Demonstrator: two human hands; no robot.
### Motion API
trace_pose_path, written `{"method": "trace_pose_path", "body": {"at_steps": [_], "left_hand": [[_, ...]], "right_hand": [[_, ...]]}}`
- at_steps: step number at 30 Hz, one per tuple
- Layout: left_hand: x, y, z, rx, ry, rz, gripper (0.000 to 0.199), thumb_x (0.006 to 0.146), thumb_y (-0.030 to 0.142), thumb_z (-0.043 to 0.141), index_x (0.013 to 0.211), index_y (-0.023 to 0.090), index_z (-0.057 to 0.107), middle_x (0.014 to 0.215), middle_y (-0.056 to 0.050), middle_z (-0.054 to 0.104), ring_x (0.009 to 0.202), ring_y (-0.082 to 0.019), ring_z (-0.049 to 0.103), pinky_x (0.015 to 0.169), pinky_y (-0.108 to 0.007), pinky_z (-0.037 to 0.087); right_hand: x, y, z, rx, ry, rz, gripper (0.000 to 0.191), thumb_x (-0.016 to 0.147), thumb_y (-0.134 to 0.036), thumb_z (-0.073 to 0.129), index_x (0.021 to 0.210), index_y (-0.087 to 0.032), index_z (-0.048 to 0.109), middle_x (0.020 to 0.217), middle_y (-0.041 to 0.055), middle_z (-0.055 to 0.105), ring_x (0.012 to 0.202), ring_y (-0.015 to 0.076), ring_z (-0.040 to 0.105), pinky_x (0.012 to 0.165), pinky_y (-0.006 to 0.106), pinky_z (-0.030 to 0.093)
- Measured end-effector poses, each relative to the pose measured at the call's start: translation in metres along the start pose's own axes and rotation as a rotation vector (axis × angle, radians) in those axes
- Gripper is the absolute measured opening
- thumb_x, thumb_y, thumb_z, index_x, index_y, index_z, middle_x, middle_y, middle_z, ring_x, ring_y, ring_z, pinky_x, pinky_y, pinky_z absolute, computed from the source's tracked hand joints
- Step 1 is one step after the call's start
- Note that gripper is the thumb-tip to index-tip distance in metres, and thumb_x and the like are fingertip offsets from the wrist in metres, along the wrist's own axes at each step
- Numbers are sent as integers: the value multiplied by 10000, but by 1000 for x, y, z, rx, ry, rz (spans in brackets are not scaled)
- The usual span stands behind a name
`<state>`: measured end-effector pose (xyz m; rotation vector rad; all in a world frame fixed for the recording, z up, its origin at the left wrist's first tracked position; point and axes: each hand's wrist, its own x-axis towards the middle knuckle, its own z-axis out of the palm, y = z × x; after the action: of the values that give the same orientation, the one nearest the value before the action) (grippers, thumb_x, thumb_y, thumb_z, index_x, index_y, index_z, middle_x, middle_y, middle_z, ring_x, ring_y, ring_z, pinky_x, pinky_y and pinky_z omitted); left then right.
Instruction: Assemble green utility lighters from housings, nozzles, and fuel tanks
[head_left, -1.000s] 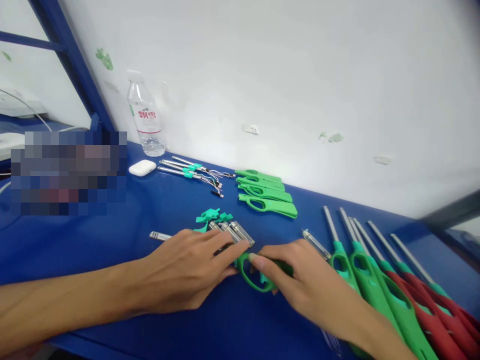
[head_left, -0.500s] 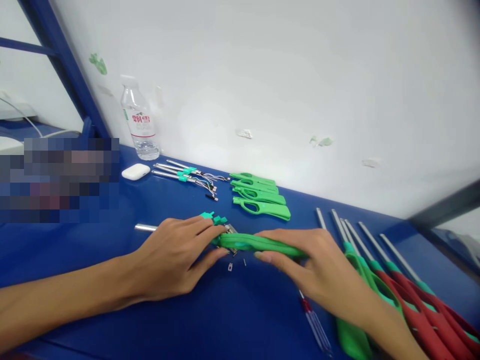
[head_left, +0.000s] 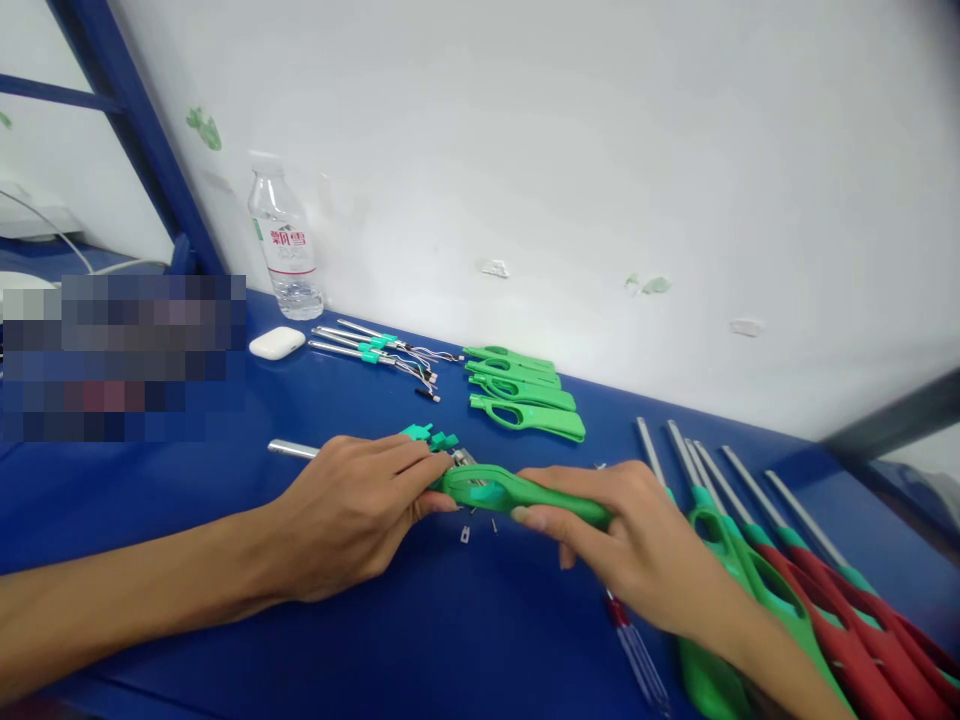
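Note:
Both my hands hold one green long-necked lighter (head_left: 495, 487) above the blue table. My left hand (head_left: 352, 515) is closed round its neck end, where a metal tube (head_left: 291, 449) sticks out to the left. My right hand (head_left: 637, 530) pinches the handle end between thumb and fingers. The lighter's finger loop faces partly toward me, with a turquoise trigger inside. Behind it lie small turquoise parts (head_left: 442, 440) and some metal pieces, partly hidden. A small light clip (head_left: 466, 535) and a thin pin (head_left: 494, 525) lie just in front.
Several green handle shells (head_left: 529, 417) and metal tubes with wires (head_left: 352, 351) lie at the back. At right are several green and red lighters (head_left: 847, 620) and a screwdriver (head_left: 636, 655). A water bottle (head_left: 285, 240) and white case (head_left: 277, 343) stand near the wall.
The lighter has rolled in my hands, so its finger loop now shows where its narrow edge was. Both hands keep their hold. The view has shifted slightly.

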<state>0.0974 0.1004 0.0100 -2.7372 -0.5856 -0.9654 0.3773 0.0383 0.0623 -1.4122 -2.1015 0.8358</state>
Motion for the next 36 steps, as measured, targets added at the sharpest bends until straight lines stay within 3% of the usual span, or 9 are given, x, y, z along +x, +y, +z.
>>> {"method": "trace_pose_path", "body": {"at_steps": [4, 9, 13, 18, 23, 25, 28, 32, 36], "left_hand": [[-2, 2, 0, -1, -2, -27, 259, 1194, 278, 408, 1223, 164, 638, 919, -38, 752, 757, -226, 730, 604, -355, 500], [0, 12, -5, 3, -16, -44, 340, 1200, 324, 401, 1443, 155, 568, 1170, -87, 808, 949, -230, 811, 721, -343, 584], [2, 17, -7, 32, -74, 0, 365, 1223, 334, 371, 1545, 211, 490, 1154, -36, 804, 917, -192, 819, 690, -315, 585], [1, 16, -6, 78, -104, -38, 390, 1238, 346, 272, 1561, 231, 457, 1116, -26, 804, 867, -197, 821, 641, -326, 565], [-2, 10, -3, 118, -69, -127, 411, 1231, 369, 282, 1570, 214, 456, 1202, -73, 784, 926, -226, 816, 632, -328, 561], [-2, 9, -2, 139, -62, -164, 421, 1226, 370, 298, 1579, 204, 456, 1207, -83, 766, 880, -228, 801, 601, -328, 543], [-1, 8, -3, 167, -74, -208, 425, 1219, 359, 326, 1593, 191, 438, 1209, -80, 743, 754, -203, 750, 532, -322, 487], [0, 9, -4, 181, -91, -231, 423, 1213, 337, 332, 1606, 198, 404, 1215, -67, 730, 618, -170, 657, 529, -328, 474], [-1, 9, -4, 173, -104, -240, 420, 1207, 325, 339, 1607, 213, 396, 1224, -59, 723, 613, -165, 638, 547, -320, 480]], "right_hand": [[0, 0, 0, -2, -7, 19, 347, 1069, -589, 657, 1100, -298, 844, 627, -65, 682, 470, 96, 516, 466, 244, 351], [0, -4, 3, 18, -38, 6, 342, 1088, -568, 641, 955, -292, 793, 674, -83, 688, 509, 89, 538, 569, 244, 429], [-1, -7, 8, 28, -92, 4, 380, 1126, -563, 568, 984, -282, 782, 695, -84, 680, 545, 86, 587, 600, 248, 429], [1, -4, 6, -69, 66, -48, 474, 1164, -550, 469, 931, -272, 775, 672, -77, 706, 554, 97, 612, 630, 272, 411], [3, 7, -9, -243, 287, 67, 612, 1149, -626, 383, 811, -264, 742, 544, -52, 612, 449, 135, 486, 555, 318, 345], [3, 13, -16, -313, 315, 108, 593, 1142, -603, 391, 814, -262, 749, 560, -33, 616, 494, 156, 522, 597, 331, 352], [3, 22, -23, -338, 240, 138, 331, 1089, -432, 570, 902, -278, 796, 761, -9, 746, 676, 189, 645, 689, 335, 391], [4, 29, -18, -324, 69, 157, 6, 942, -337, 830, 938, -334, 827, 946, -27, 768, 810, 196, 659, 743, 326, 426], [8, 33, -5, -306, -27, 187, 100, 901, -297, 892, 962, -332, 820, 998, -20, 727, 889, 208, 668, 754, 327, 434]]}}
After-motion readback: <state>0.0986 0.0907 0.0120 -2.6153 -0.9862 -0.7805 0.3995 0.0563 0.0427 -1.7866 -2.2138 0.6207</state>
